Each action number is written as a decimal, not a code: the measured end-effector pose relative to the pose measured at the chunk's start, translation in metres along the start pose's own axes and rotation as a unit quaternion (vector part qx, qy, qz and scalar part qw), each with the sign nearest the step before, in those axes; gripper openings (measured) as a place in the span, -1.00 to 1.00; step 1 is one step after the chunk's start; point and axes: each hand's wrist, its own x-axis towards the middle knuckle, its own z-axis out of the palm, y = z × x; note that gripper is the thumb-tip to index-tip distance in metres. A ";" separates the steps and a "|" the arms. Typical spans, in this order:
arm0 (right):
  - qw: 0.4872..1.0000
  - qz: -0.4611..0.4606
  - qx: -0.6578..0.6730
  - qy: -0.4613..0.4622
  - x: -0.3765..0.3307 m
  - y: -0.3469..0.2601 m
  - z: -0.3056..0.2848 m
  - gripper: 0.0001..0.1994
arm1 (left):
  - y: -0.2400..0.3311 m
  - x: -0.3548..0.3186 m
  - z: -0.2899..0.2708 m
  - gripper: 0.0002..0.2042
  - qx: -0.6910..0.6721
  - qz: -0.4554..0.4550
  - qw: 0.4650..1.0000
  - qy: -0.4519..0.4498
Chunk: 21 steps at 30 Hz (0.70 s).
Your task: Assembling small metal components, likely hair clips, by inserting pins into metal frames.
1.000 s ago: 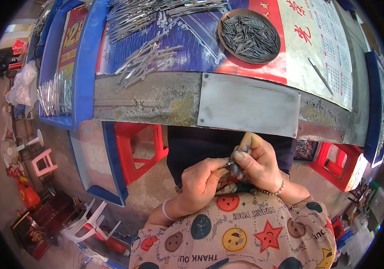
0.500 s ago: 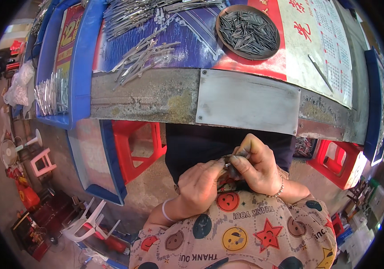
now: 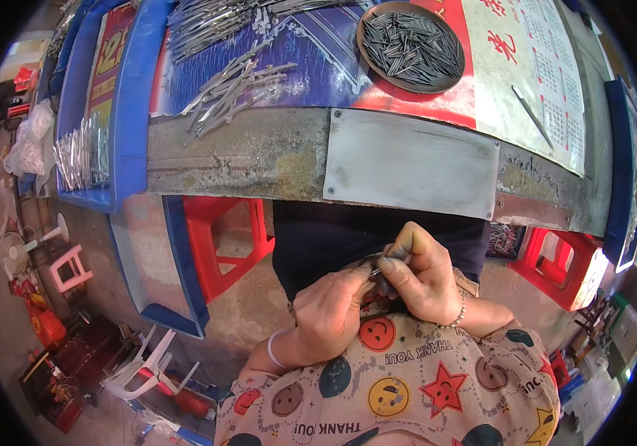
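My left hand (image 3: 328, 306) and my right hand (image 3: 424, 277) meet in front of my body, just below the bench edge. Between their pinched fingertips shows the bright end of a small, thin metal piece (image 3: 375, 273); the fingers cover most of it, so its kind is hidden. Something dark also lies under the right fingertips, too covered to name. Beyond the hands, a round brown bowl (image 3: 455, 82) on the bench holds many dark, slender metal pins (image 3: 411, 48). Flat silver metal strips (image 3: 233, 89) lie in loose heaps to its left.
A metal plate (image 3: 411, 163) is screwed to the bench's front edge. One slim metal piece (image 3: 532, 117) lies on the calendar sheet (image 3: 500, 97). Blue trays (image 3: 131, 111) flank the bench, the left one holding upright strips. Red stools (image 3: 198, 241) stand underneath.
My hands keep their pinch on the small metal piece with barely any shift of the fingers. The bench sits very slightly higher in the picture.
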 end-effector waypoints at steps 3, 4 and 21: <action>1.000 -0.019 -0.021 0.008 -0.001 -0.001 0.001 -0.78 | 0.001 0.001 0.001 -0.87 0.031 0.018 0.999 0.003; 0.999 -0.011 -0.019 0.023 0.000 -0.003 0.003 -0.79 | 0.001 0.002 0.001 -0.87 0.030 0.018 0.999 0.005; 0.998 0.018 0.046 -0.029 0.010 -0.011 -0.020 -0.82 | -0.019 0.015 -0.011 -0.84 -0.680 -0.438 0.547 -0.217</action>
